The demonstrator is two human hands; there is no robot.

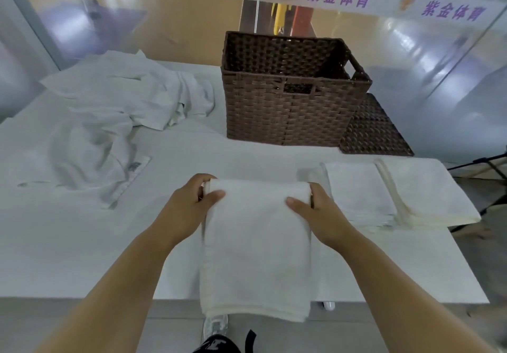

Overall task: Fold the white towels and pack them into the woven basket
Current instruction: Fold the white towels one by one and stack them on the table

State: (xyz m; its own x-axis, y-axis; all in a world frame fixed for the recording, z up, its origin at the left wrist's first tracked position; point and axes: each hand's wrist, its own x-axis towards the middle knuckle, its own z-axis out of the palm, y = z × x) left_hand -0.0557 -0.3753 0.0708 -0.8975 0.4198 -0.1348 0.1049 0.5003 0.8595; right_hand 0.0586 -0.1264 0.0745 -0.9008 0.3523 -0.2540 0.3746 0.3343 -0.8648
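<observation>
White table (pixel 68 243), basket (pixel 288 113), glass wall (pixel 428 56)

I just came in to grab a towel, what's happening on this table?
A person is mid-fold: the left grip and right grip hold the far end of a white towel, thumbs on top, its near end hanging over the table edge. To the right sit folded towels in a stack, a crumpled pile waits at the left, and the woven basket stands behind, no towel visible inside.
</observation>
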